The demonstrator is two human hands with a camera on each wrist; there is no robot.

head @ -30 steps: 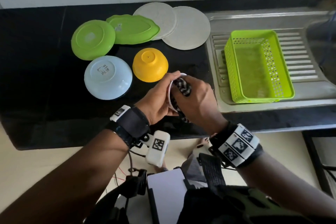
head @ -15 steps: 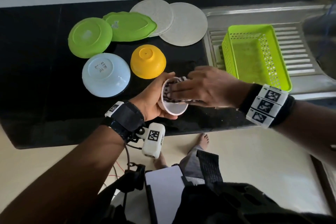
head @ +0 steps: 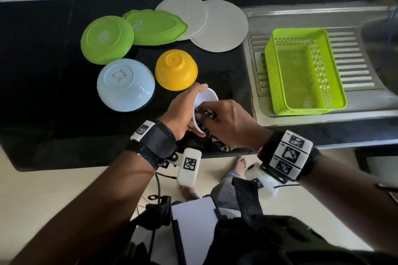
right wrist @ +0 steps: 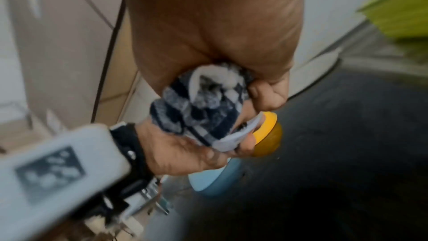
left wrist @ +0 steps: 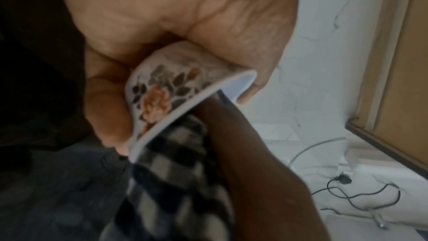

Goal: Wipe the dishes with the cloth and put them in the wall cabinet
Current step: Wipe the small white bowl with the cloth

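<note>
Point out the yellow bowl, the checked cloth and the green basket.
yellow bowl (head: 175,70): head view, upturned side wall.
checked cloth (left wrist: 176,180): left wrist view, hanging folds below the cup's rim.
green basket (head: 274,75): head view, left perforated wall.

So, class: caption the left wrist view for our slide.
Left hand grips a floral bowl while the checked cloth wipes inside.
</note>
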